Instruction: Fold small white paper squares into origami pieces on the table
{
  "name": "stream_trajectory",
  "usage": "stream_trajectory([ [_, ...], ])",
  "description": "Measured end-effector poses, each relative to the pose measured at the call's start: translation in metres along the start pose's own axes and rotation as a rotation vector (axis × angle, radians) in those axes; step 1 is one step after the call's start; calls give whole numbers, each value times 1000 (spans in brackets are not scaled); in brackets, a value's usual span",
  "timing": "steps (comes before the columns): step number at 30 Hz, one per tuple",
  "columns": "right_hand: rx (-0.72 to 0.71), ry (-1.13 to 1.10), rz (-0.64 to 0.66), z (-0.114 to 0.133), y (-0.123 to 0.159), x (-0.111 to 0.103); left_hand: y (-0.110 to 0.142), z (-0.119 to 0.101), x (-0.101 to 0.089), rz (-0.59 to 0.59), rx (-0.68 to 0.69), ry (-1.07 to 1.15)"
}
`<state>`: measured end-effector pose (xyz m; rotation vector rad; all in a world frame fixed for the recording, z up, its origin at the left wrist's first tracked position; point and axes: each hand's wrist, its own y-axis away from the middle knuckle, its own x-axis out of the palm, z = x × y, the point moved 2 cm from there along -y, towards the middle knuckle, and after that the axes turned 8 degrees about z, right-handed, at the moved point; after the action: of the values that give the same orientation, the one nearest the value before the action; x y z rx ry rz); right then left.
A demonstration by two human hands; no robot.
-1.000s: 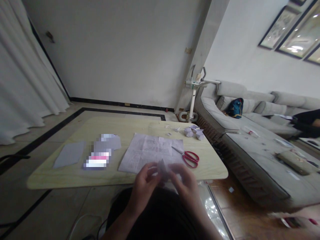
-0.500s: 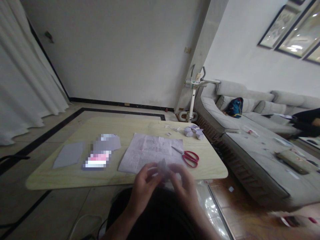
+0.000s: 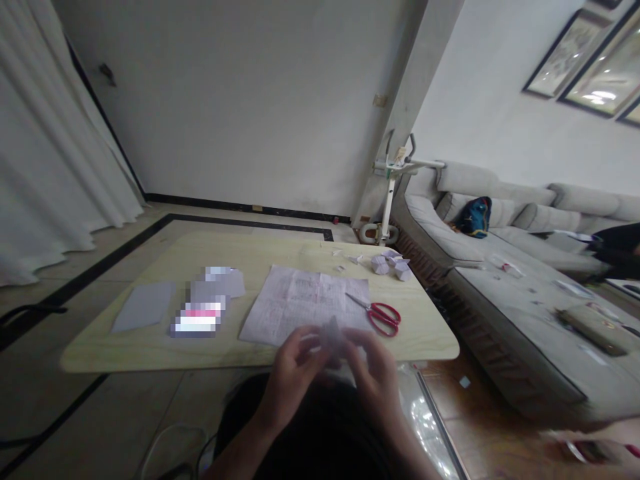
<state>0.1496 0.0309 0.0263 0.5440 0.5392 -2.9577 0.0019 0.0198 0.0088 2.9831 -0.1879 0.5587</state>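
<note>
Hands [image 3: 294, 365] still grip the small folded paper [image 3: 333, 335] between them as before, only the view slightly shifted

left grip [image 3: 296, 363]: curled inward | right grip [image 3: 374, 363]: curled, facing it | forearms [image 3: 253, 437]: angled together

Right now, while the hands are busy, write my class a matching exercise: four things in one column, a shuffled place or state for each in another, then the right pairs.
1. scissors
2. small folded paper
3. blue bag
4. large sheet

A. on the sofa
B. creased, flat on the table
C. red-handled
D. between left hand and right hand

Pairs: 1-C, 2-D, 3-A, 4-B
</note>
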Motion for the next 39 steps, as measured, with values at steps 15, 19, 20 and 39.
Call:
stream_trajectory([
  [15, -46, 47, 82, -1, -3, -2, -2, 2, -3, -39, 41, -22],
  [19, -32, 50, 90, -1, -2, -2, -3, 1, -2, -30, 34, -6],
  [20, -41, 51, 94, 0, -2, -2, -3, 0, -2, -37, 32, -8],
  [39, -81, 61, 101, -2, -2, -1, -2, 1, -4, -18, 17, 3],
])
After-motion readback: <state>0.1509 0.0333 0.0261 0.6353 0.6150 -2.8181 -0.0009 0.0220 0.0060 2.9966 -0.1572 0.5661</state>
